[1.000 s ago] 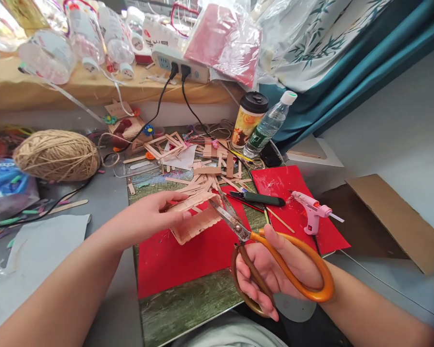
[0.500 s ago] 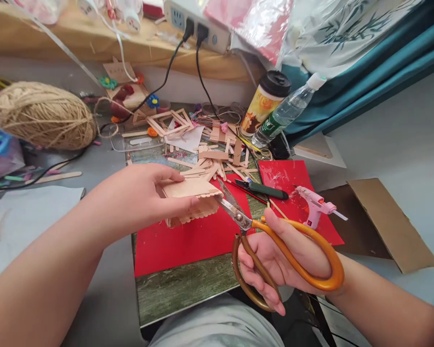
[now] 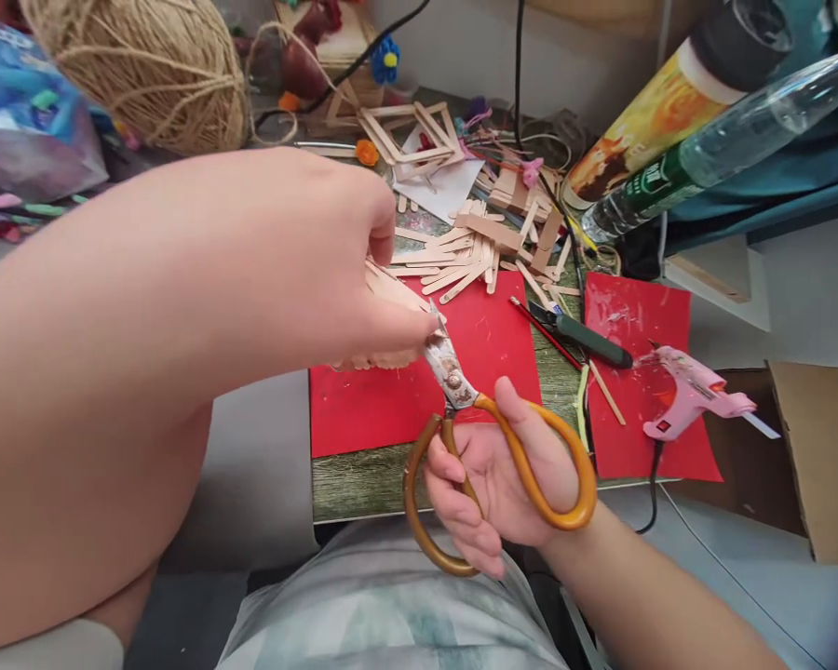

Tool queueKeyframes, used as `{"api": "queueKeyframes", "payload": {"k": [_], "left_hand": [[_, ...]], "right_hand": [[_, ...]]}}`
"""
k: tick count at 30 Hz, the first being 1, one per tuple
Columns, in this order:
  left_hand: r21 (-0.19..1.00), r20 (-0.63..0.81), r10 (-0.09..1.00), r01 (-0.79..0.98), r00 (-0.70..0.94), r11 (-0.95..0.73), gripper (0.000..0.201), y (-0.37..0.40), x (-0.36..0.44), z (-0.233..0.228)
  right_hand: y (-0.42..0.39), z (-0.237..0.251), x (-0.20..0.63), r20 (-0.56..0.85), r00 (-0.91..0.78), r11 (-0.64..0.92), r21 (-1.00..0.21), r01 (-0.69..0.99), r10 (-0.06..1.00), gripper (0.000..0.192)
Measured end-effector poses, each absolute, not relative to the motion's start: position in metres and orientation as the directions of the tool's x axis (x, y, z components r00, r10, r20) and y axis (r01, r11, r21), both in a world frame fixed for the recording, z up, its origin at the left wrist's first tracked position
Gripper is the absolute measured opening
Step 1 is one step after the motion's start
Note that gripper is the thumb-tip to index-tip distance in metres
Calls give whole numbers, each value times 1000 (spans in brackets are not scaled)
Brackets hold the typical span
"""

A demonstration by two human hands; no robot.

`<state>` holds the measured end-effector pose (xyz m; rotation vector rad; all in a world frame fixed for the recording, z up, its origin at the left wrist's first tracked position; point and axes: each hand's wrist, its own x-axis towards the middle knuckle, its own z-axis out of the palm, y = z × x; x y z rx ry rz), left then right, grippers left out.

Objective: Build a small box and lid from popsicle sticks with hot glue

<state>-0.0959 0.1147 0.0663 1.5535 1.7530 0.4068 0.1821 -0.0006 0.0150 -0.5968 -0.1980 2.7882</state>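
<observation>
My left hand (image 3: 307, 265) grips a small piece built of wooden craft sticks (image 3: 395, 287), which it mostly hides. Its scalloped lower edge shows below my thumb. In my right hand (image 3: 499, 479) are scissors (image 3: 453, 377) with orange and brown handles, thumb through one loop and fingers through the other. The rusty blades meet the piece's right edge beside my left thumb; whether they bite into it I cannot tell. Beneath lies a red sheet (image 3: 493, 349) on a dark green board (image 3: 363, 493).
Loose craft sticks (image 3: 461, 256) lie in a heap behind the red sheet. To the right are a green utility knife (image 3: 593, 340), a pink glue gun (image 3: 695, 391) and a cardboard box (image 3: 817, 456). A cup (image 3: 656, 102), a water bottle (image 3: 712, 158) and a twine ball (image 3: 146, 70) stand behind.
My view has tilted down and come closer. My left hand has turned, so its back now covers most of the piece. The scissor blades have drawn closer together at the piece's edge.
</observation>
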Motion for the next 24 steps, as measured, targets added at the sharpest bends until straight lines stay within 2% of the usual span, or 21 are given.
{"api": "queueKeyframes", "payload": {"k": [2,4,9,13,15,17,20,24], "left_hand": [[591,-314,945,797,89,121,55,111,-88,80],[567,-301,943,822,144,55,62,111,-77,90],[677,-284,921,736,268,-5,60,118,-69,80],[703,-87,899,666,429,-250,80,124,-73,67],[680,-38,873,653,486,-334,71,127,-71,67],[658,-88,871,685,483,-313,57,128,-70,71],[625,-154,897,744,413,-235,57,125,-69,78],[672,-101,932,714,349,-195,56,122,-73,84]], "right_hand": [[-4,8,173,-335,-889,-949,-168,-268,311,85],[-3,3,169,-321,-890,-945,-150,-291,325,83],[8,-1,170,-346,-856,-923,-150,-354,384,82],[15,0,176,-360,-840,-914,-130,-385,405,79],[15,0,178,-364,-840,-915,-135,-381,403,79],[14,-2,178,-356,-845,-917,-156,-367,399,80],[11,-5,179,-313,-868,-922,-169,-349,386,82],[9,-7,179,-247,-884,-917,-150,-371,398,83]]}}
